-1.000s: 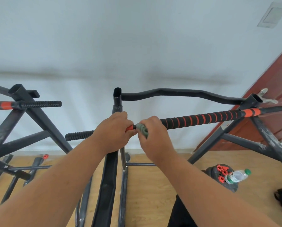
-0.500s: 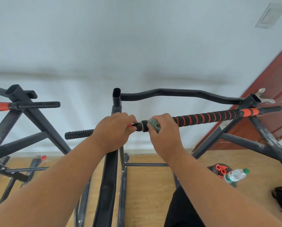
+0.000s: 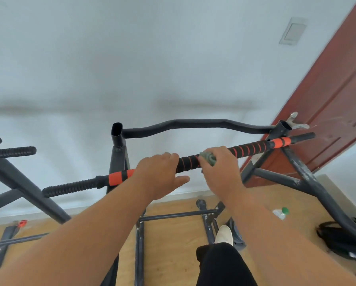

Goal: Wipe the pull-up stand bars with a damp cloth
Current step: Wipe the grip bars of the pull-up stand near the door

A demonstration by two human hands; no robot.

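A grey-green cloth is bunched against the padded bar of the pull-up stand, a black foam grip ringed with orange stripes that runs from lower left to upper right between the stand's two uprights. The cloth is gripped by the right hand, whose fingers are curled over the top of the bar with the cloth pressed beneath them, near the middle of the bar's length. Just to the left, the bar is covered by the left hand; its fingers are laid over the top and the thumb is held out below, straight and apart from the foam, so the bar is not fully encircled. A short stretch of striped grip is exposed between the two hands. A solid orange band is seen beside the left wrist, towards the bar's left end. Behind, a curved black bar spans the uprights. Lower down, a wooden floor carries the stand's base, a clear bottle with a green cap and a black bag at the right edge.
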